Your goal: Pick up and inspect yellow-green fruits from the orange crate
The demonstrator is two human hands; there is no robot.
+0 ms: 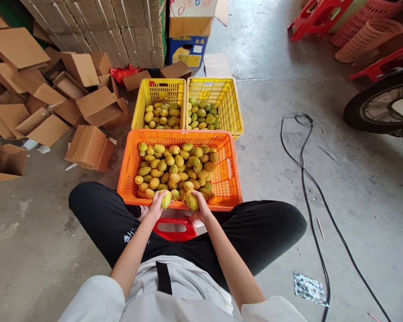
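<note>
Floor [265, 156] flanking crate [127, 152], each hand [157, 205] [201, 207] holding fruit [165, 199] [191, 201], by rim [218, 207] (contact unclear)

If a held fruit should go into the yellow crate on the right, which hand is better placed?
Probably the right hand: it holds a fruit and lines up with that yellow crate. The left hand holds another fruit but lines up with the left yellow crate.
</note>
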